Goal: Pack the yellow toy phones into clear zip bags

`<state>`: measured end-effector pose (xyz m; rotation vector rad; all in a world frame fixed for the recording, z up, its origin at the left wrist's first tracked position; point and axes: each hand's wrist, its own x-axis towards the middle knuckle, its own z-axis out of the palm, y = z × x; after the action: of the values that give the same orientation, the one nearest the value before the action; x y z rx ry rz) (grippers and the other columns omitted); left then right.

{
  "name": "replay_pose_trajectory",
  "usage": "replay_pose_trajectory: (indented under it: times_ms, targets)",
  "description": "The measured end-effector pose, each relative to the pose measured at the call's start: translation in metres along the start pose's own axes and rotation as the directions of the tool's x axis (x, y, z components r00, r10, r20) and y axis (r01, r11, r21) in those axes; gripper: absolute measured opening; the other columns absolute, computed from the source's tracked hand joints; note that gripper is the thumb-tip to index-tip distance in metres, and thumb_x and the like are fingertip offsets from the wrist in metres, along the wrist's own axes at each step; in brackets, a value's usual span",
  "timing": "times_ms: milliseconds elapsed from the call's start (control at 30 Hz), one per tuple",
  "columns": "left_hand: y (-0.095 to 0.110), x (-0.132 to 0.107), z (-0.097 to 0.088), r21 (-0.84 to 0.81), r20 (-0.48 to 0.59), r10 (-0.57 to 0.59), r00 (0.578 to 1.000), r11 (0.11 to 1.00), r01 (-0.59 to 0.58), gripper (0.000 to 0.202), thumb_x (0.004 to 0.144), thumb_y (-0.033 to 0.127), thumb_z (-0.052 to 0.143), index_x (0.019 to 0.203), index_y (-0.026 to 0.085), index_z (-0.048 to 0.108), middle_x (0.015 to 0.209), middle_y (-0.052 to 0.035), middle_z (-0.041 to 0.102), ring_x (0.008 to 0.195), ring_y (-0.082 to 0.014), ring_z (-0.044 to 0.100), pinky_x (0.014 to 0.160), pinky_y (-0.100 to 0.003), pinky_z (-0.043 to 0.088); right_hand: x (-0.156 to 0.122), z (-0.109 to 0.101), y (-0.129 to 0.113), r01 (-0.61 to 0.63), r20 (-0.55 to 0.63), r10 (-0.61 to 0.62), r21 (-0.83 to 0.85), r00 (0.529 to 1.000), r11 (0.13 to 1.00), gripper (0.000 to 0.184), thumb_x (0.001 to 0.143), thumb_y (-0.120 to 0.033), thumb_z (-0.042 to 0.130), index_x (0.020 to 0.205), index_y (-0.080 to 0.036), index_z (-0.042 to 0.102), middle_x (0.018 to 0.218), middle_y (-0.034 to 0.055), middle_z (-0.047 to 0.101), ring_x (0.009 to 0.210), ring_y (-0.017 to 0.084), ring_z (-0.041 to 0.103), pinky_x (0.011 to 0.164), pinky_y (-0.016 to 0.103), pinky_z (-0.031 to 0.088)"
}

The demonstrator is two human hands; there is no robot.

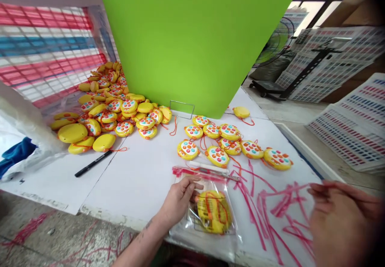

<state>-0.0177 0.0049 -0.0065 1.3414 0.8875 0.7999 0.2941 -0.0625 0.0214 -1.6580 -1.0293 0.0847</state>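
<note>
Left fingers (189,187) closed, thumb against fingertips, gripping the upper left part of a clear zip bag (180,219). Right fingers (321,187) look pinched on the end of a thin pink strip (288,190); the rest of that hand is blurred, so I can't tell how the lower fingers sit.

Bag lies at the near edge of the white table (144,179), right of center, red-pink zip band on the far side, bottom hanging past the edge. One yellow toy (212,219) inside, orange cord on top, dark print on the plastic over it.

Just beyond the bag: white pen (209,167) and a slim metal-tipped tool (228,174), side by side. Farther back, a loose group of toys (217,156), mostly button face up. One lone toy (241,112) behind those, plain side up.

Loose pink scraps (281,207) spread between bag and right hand. Left side: large toy heap (129,106) running far back, black marker (93,164) on the near side of it. Green panel (192,38) stands upright at far center.
</note>
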Motion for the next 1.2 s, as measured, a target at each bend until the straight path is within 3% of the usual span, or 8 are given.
replay_pose_trajectory:
  times_ms: [100, 200, 400, 567, 833, 900, 1033, 1200]
  targets:
    - [-0.002, 0.000, 0.000, -0.052, 0.028, -0.006, 1.000, 0.999, 0.007, 0.038, 0.090, 0.045, 0.045, 0.114, 0.018, 0.056, 0.097, -0.0070, 0.067, 0.075, -0.0154, 0.061, 0.065, -0.026, 0.049, -0.029, 0.012, -0.001, 0.046, 0.333, -0.013, -0.092, 0.943, 0.995, 0.022, 0.077, -0.041, 0.062, 0.095, -0.030, 0.070, 0.081, 0.0070, 0.069, 0.071, 0.026, 0.067, 0.060, 0.039, 0.056]
    - [-0.004, 0.000, 0.000, -0.053, 0.036, 0.003, 0.999, 0.999, -0.002, 0.040, 0.087, 0.047, 0.051, 0.113, 0.017, 0.056, 0.089, -0.0054, 0.066, 0.073, -0.0143, 0.059, 0.065, -0.025, 0.046, -0.043, 0.033, -0.004, 0.249, 0.695, -0.113, -0.098, 0.710, 0.964, 0.023, 0.075, -0.041, 0.063, 0.094, -0.030, 0.071, 0.097, 0.0048, 0.069, 0.084, 0.024, 0.068, 0.067, 0.034, 0.058]
    - [-0.004, 0.000, -0.003, -0.111, 0.043, -0.005, 0.999, 0.994, 0.010, 0.036, 0.085, 0.050, 0.054, 0.089, 0.014, 0.059, 0.079, -0.0030, 0.060, 0.068, -0.0123, 0.054, 0.064, -0.023, 0.043, -0.029, 0.057, -0.033, 0.208, 0.545, -0.075, -0.187, 0.835, 0.960, 0.032, 0.088, -0.043, 0.046, 0.104, -0.024, 0.065, 0.105, 0.0077, 0.066, 0.086, 0.021, 0.066, 0.071, 0.031, 0.055]
    - [-0.002, -0.002, -0.003, -0.148, 0.027, 0.010, 1.000, 0.989, -0.006, 0.036, 0.085, 0.051, 0.054, 0.084, 0.015, 0.056, 0.075, -0.0014, 0.057, 0.067, -0.0115, 0.052, 0.063, -0.023, 0.041, -0.045, 0.084, -0.053, 0.099, 0.717, -0.044, -0.034, 0.695, 0.995, 0.029, 0.089, -0.039, 0.048, 0.107, -0.023, 0.065, 0.104, 0.0063, 0.071, 0.093, 0.022, 0.067, 0.077, 0.032, 0.055]
    - [-0.003, 0.000, 0.000, -0.245, 0.004, -0.069, 0.998, 0.967, 0.067, 0.040, 0.083, 0.052, 0.055, 0.102, 0.017, 0.055, 0.091, -0.0053, 0.064, 0.072, -0.0140, 0.057, 0.067, -0.026, 0.045, -0.046, 0.068, -0.029, 0.018, 0.777, 0.098, -0.139, 0.622, 0.990, 0.029, 0.087, -0.040, 0.048, 0.105, -0.024, 0.065, 0.086, 0.0032, 0.074, 0.079, 0.022, 0.069, 0.069, 0.033, 0.055]
    - [-0.004, 0.001, 0.000, -0.249, 0.004, -0.072, 0.997, 0.966, 0.070, 0.042, 0.083, 0.052, 0.055, 0.105, 0.017, 0.055, 0.090, -0.0052, 0.064, 0.072, -0.0144, 0.057, 0.067, -0.026, 0.045, -0.040, 0.056, -0.018, 0.046, 0.741, 0.135, -0.218, 0.658, 0.975, 0.030, 0.083, -0.042, 0.050, 0.100, -0.025, 0.067, 0.088, 0.0044, 0.073, 0.079, 0.023, 0.068, 0.071, 0.034, 0.054]
    - [-0.005, 0.000, -0.001, -0.187, -0.006, -0.049, 0.999, 0.981, 0.047, 0.041, 0.085, 0.052, 0.052, 0.105, 0.017, 0.056, 0.086, -0.0045, 0.063, 0.070, -0.0145, 0.056, 0.065, -0.026, 0.044, -0.031, 0.030, -0.007, -0.042, 0.459, 0.186, -0.304, 0.869, 0.952, 0.038, 0.073, -0.048, 0.057, 0.100, -0.023, 0.067, 0.095, 0.0081, 0.069, 0.071, 0.023, 0.066, 0.067, 0.036, 0.054]
    - [-0.007, 0.001, -0.002, -0.124, -0.018, -0.019, 1.000, 0.992, 0.016, 0.039, 0.086, 0.051, 0.050, 0.104, 0.017, 0.057, 0.084, -0.0042, 0.062, 0.071, -0.0148, 0.055, 0.065, -0.026, 0.043, -0.024, 0.010, -0.020, -0.380, 0.455, 0.298, 0.098, 0.839, 0.920, 0.037, 0.074, -0.052, 0.062, 0.097, -0.024, 0.067, 0.089, 0.0058, 0.070, 0.072, 0.020, 0.067, 0.062, 0.030, 0.055]
